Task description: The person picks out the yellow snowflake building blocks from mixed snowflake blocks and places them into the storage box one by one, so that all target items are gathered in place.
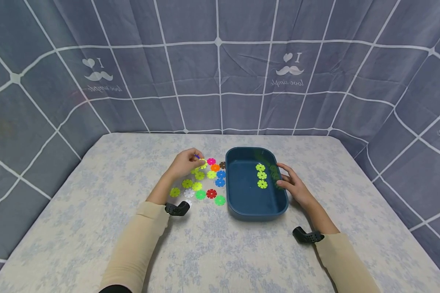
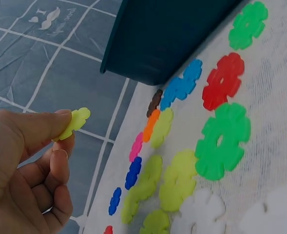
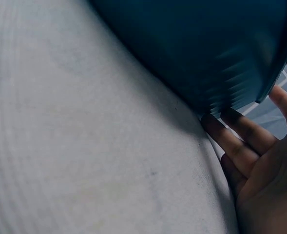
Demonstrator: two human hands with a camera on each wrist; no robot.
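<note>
My left hand [image 1: 185, 162] pinches a yellow-green notched plastic disc [image 2: 76, 124] between thumb and index finger, raised over the loose discs on the table. Its other fingers are curled in the left wrist view. At the right side of a dark blue rectangular box [image 1: 238, 211], my right hand [image 1: 295, 187] holds the wall, thumb at the rim and fingertips against the outside in the right wrist view. Inside the box, three yellow-green discs [image 1: 262, 175] lie in a row along its floor.
Left of the box lie loose discs: several yellow-green, a red disc [image 1: 211, 193], green discs [image 1: 219, 200], blue discs [image 1: 220, 182], an orange disc [image 1: 215, 167], a pink disc [image 1: 211, 161], a brown disc [image 1: 222, 165] and white ones. A grey checked curtain [image 1: 190, 69] surrounds the table [image 1: 220, 252].
</note>
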